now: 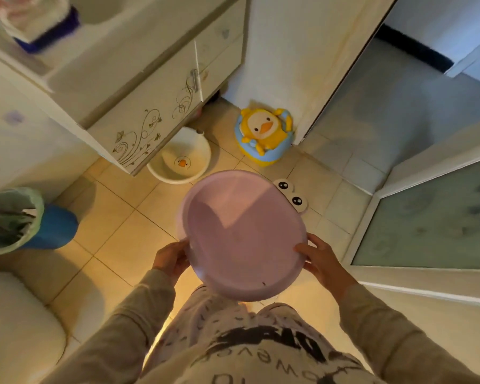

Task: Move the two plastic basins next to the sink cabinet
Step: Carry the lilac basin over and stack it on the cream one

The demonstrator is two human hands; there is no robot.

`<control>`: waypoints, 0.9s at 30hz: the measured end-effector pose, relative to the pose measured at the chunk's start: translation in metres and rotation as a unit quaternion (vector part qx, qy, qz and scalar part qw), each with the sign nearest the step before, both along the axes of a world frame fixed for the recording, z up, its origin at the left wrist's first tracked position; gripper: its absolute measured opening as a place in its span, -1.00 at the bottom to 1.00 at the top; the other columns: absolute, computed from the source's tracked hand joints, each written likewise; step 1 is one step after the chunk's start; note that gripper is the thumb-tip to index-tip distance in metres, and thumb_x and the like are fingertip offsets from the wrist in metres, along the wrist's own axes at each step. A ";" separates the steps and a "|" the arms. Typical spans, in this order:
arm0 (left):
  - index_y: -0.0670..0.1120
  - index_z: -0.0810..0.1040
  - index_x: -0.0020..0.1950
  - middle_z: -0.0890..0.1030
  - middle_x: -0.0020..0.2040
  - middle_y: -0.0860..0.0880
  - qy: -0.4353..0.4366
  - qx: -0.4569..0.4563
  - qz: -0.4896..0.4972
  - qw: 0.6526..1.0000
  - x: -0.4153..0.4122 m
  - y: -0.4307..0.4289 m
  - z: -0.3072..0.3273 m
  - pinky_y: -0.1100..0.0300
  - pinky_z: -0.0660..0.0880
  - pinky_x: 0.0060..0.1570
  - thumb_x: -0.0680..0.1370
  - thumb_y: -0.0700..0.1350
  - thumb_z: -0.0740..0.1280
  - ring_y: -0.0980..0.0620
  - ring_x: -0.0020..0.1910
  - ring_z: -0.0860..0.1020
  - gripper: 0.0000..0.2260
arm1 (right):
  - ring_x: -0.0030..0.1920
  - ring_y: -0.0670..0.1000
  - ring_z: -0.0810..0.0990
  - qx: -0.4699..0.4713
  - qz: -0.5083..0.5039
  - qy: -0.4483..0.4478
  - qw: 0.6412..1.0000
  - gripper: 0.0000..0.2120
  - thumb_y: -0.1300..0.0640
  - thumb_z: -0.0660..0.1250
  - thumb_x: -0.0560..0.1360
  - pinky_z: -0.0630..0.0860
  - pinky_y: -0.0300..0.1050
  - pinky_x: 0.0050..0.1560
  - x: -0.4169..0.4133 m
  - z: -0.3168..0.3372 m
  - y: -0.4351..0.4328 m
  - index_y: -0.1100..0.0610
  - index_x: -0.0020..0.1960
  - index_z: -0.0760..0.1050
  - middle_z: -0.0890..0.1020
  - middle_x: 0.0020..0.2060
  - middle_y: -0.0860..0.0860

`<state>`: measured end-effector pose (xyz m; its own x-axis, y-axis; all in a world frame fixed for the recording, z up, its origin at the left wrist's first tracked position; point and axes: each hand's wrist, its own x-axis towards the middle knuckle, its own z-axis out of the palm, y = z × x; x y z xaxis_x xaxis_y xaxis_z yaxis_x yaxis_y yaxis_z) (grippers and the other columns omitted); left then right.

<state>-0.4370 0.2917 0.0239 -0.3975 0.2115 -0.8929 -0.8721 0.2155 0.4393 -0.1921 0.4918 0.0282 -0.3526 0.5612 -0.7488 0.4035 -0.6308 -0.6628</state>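
A pink plastic basin (241, 234) hangs above the tiled floor in front of me, tilted with its inside facing up. My left hand (169, 259) grips its left rim and my right hand (320, 260) grips its right rim. A white basin (180, 159) with a duck picture inside sits on the floor, partly tucked under the corner of the sink cabinet (139, 106). The cabinet is cream with a brown floral pattern on its doors.
A yellow and blue duck potty (263, 135) stands by the wall corner. A white object with cartoon eyes (291, 196) lies behind the pink basin. A blue bin with a green liner (25, 220) is at left; a toilet (17, 328) at lower left. Glass door (427, 217) at right.
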 end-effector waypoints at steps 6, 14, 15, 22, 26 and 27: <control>-0.25 0.45 -0.22 0.46 -0.29 -0.15 0.008 -0.001 -0.005 1.000 -0.049 0.084 0.006 0.20 0.57 -0.46 0.50 -0.32 0.26 -0.08 -0.33 0.44 -0.91 | 0.10 0.17 0.60 -0.003 -0.010 -0.028 1.000 -0.55 0.29 0.36 0.43 0.61 -0.09 -0.15 -0.049 0.011 0.086 0.13 0.31 0.46 0.62 0.13 0.13; -0.22 0.43 -0.24 0.43 -0.28 -0.15 0.011 -0.005 0.007 1.000 -0.105 0.143 0.015 0.23 0.57 -0.44 0.50 -0.30 0.26 -0.06 -0.32 0.41 -0.88 | -0.04 0.12 0.59 -0.006 0.003 -0.033 0.999 -0.59 0.33 0.32 0.46 0.58 -0.05 -0.17 -0.117 0.021 0.163 0.16 0.30 0.45 0.61 0.02 0.11; -0.21 0.43 -0.25 0.43 -0.29 -0.15 0.011 -0.008 0.018 1.000 -0.109 0.145 0.013 0.24 0.57 -0.46 0.50 -0.30 0.26 -0.06 -0.32 0.42 -0.87 | -0.05 0.12 0.59 -0.010 0.011 -0.034 0.999 -0.60 0.34 0.32 0.46 0.58 -0.05 -0.17 -0.126 0.020 0.170 0.16 0.29 0.45 0.62 0.00 0.10; -0.28 0.45 -0.09 0.45 -0.20 -0.17 -0.011 -0.022 0.180 0.983 -0.112 0.161 -0.001 0.08 0.49 -0.24 0.50 -0.31 0.27 -0.11 -0.21 0.42 -0.97 | -0.07 0.13 0.59 -0.038 0.150 -0.044 0.987 -0.65 0.34 0.31 0.45 0.59 -0.07 -0.19 -0.204 0.001 0.238 0.15 0.22 0.49 0.62 -0.02 0.12; -0.26 0.45 -0.15 0.43 -0.24 -0.17 -0.032 -0.045 0.274 0.960 -0.097 0.183 -0.002 0.07 0.45 -0.24 0.49 -0.33 0.27 -0.13 -0.16 0.41 -0.97 | -0.06 0.10 0.60 -0.024 0.271 -0.050 0.961 -0.68 0.30 0.31 0.45 0.58 -0.11 -0.27 -0.252 -0.011 0.284 0.14 0.18 0.55 0.64 -0.04 0.10; -0.27 0.46 -0.20 0.44 -0.26 -0.17 -0.040 -0.048 0.301 0.952 -0.093 0.191 -0.003 0.07 0.45 -0.28 0.49 -0.33 0.28 -0.12 -0.23 0.43 -0.93 | -0.08 0.08 0.61 -0.026 0.294 -0.051 0.954 -0.71 0.30 0.31 0.45 0.58 -0.12 -0.29 -0.264 -0.014 0.296 0.12 0.15 0.56 0.65 -0.07 0.08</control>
